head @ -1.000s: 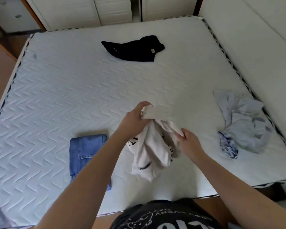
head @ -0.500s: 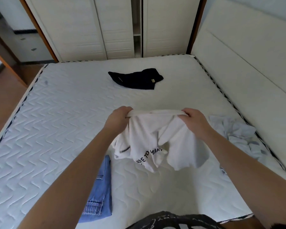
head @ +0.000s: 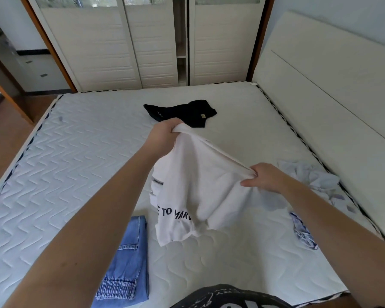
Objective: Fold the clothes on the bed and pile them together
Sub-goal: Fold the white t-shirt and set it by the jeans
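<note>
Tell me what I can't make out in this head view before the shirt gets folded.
- White t-shirt: its folds cut the print after "TO"; sleeves lost in bunched cloth.
- Left hand and right hand: fingers curl into the hem.
- Folded jeans: left forearm covers one side.
- Light blue garment: crumpled, partly behind the right forearm; type unclear.
- Black garment: too dark to identify.

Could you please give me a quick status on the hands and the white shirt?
Left hand and right hand both grip white shirt, held up over the bed. Folded jeans beside it. Nothing in the way.
</note>
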The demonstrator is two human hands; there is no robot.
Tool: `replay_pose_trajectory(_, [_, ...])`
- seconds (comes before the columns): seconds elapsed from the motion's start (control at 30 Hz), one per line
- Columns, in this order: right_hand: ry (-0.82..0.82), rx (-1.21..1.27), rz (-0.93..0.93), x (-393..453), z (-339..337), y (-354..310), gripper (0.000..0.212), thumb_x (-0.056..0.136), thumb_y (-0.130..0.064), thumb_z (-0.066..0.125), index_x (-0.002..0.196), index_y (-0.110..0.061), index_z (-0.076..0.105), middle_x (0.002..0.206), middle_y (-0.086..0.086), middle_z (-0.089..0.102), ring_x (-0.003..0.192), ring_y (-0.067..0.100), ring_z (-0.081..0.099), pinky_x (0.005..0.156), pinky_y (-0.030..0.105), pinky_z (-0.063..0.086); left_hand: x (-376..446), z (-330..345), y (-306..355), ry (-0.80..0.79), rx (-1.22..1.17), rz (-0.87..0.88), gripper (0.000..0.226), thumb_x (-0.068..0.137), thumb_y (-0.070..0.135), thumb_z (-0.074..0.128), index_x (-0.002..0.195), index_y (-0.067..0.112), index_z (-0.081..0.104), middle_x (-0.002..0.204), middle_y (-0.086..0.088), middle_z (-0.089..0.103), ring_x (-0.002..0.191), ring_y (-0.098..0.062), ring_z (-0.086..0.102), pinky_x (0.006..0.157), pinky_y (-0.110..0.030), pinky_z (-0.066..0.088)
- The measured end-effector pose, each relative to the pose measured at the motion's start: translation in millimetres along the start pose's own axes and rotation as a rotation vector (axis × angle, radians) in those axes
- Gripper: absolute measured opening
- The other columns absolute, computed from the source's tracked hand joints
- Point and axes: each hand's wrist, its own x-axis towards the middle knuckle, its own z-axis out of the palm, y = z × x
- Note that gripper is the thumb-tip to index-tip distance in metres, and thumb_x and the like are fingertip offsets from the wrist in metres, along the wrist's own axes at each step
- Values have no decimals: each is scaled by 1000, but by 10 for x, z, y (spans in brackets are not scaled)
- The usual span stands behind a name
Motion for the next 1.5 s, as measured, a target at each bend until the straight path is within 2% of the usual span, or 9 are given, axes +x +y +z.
replay_pose_trajectory(0.4, [11,1291,166,-12,230,-550,32,99,-24,54,119,0,62,115,16,69,106,29,66,92,41,53,-389,498,-425,62,142,-79,26,97,21,57,121,14,60,113,-7,59,95,-17,59,85,-26,45])
replay_pose_trajectory(0.53, [21,1582,238,39,226,-830,30,100,-23,52,116,2,59,102,13,68,89,23,67,69,32,55,-893,835,-252,-102,-151,-71,22,99,29,55,117,20,61,111,1,66,95,-10,63,86,-30,49])
replay_pose_trajectory(0.63, [5,1714,205,61,177,-912,27,99,-19,53,117,1,58,101,12,68,84,19,68,62,30,57,-1182,997,-179,-337,-334,-110,59,83,57,63,135,34,47,120,18,63,106,1,60,89,-20,49])
replay_pose_trajectory(0.8, [37,1892,147,100,8,-980,19,97,-8,54,114,0,57,98,12,68,85,19,69,65,28,59,-1072,1115,-99,-45,-509,-246,24,90,32,68,108,46,60,100,29,69,105,-4,65,79,-15,50])
replay_pose_trajectory(0.93, [94,1849,169,127,-158,-945,7,95,-4,57,93,-1,63,80,9,74,72,16,73,63,26,59,-790,812,-12,29,-480,-127,23,101,34,48,112,25,66,105,8,71,100,-6,64,88,-23,49])
replay_pose_trajectory(1.03, [49,1699,232,138,-199,-867,6,94,-8,59,97,-4,63,82,9,75,73,17,74,60,28,59,-520,534,175,-7,-187,20,31,101,49,40,82,30,55,71,10,59,66,1,54,60,-12,38])
replay_pose_trajectory(1.2, [55,997,260,146,-164,-794,19,94,-30,57,104,-14,62,88,2,72,72,16,70,66,29,56,-235,326,368,-98,18,171,24,102,31,47,80,24,53,67,6,53,60,-2,47,53,-15,32])
replay_pose_trajectory(1.37, [132,532,-232,3,-41,-754,67,83,-18,71,140,-33,40,129,-11,53,115,5,54,86,21,43,-223,337,317,-176,83,127,34,97,29,55,68,13,46,59,7,40,51,-3,40,50,-20,28])
replay_pose_trajectory(1.5, [217,388,-343,-49,35,-786,34,88,-29,69,121,-33,58,104,-23,63,97,-11,56,78,6,38,-303,446,217,-268,80,68,38,94,29,60,63,15,45,55,8,38,46,-2,38,47,-18,29])
